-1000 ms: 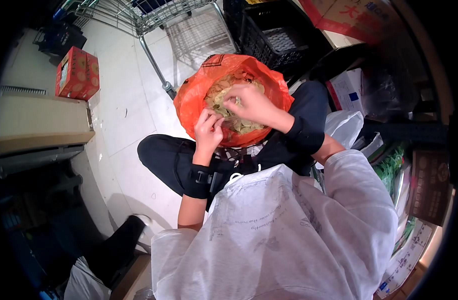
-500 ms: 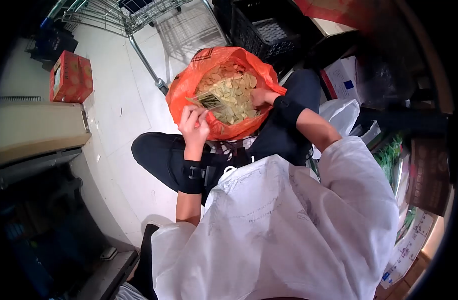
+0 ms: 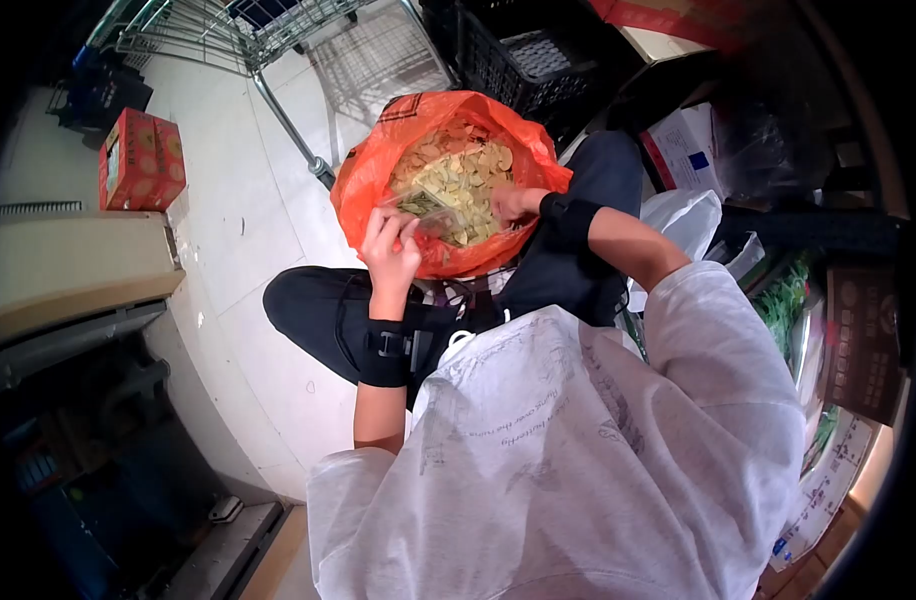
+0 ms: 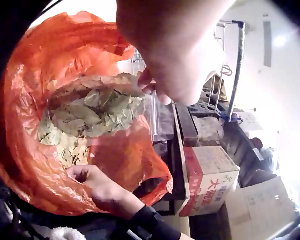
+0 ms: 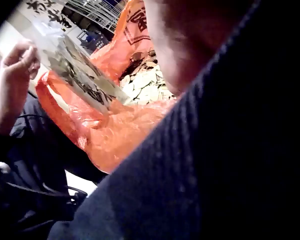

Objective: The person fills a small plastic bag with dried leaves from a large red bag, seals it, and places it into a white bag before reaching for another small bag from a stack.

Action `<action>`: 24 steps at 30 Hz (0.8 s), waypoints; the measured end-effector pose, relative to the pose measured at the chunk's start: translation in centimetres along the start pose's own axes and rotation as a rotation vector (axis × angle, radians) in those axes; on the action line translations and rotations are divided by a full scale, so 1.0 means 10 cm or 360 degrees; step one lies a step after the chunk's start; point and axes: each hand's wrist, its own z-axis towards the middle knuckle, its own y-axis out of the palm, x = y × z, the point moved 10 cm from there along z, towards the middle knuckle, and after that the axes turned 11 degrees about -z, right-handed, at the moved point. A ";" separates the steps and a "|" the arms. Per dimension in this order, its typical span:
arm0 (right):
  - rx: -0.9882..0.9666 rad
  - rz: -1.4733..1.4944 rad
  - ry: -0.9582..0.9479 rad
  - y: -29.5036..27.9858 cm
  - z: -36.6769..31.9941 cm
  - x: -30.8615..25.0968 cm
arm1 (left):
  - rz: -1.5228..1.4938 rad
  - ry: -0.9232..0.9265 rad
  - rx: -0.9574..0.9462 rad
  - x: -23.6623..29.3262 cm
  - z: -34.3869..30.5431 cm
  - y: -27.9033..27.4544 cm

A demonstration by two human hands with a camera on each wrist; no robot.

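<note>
Left hand (image 3: pixel 391 248) has the top edge of a clear bag (image 3: pixel 428 207) pinched between the fingers, probably so it hangs upright and doesn't slump. There are leaves inside it, and it's tilted over the big orange bag (image 3: pixel 366 195). Right hand (image 3: pixel 519 203) is down in there by the loose leaves (image 3: pixel 473 170); can't tell if it's gripping any, the fingertips are hidden. Orange bag sits wide open between the bent legs (image 3: pixel 313 305), which I guess prop it up. Beyond it on the floor (image 3: pixel 233 230): a wire cart (image 3: pixel 283 112) and a black crate (image 3: pixel 523 88).
</note>
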 end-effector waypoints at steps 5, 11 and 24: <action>0.0467 0.0313 0.0215 -0.70 -0.43 0.15 | -0.0025 -0.0057 0.0036 -0.04 -0.01 -0.03; 0.0978 0.0630 0.0158 -1.26 -0.91 0.15 | -0.0040 -0.0022 0.0027 -0.05 0.00 0.01; 0.1647 0.1082 -0.0185 -2.07 -1.94 -0.91 | -0.0095 -0.0090 -0.0044 -0.06 0.02 0.07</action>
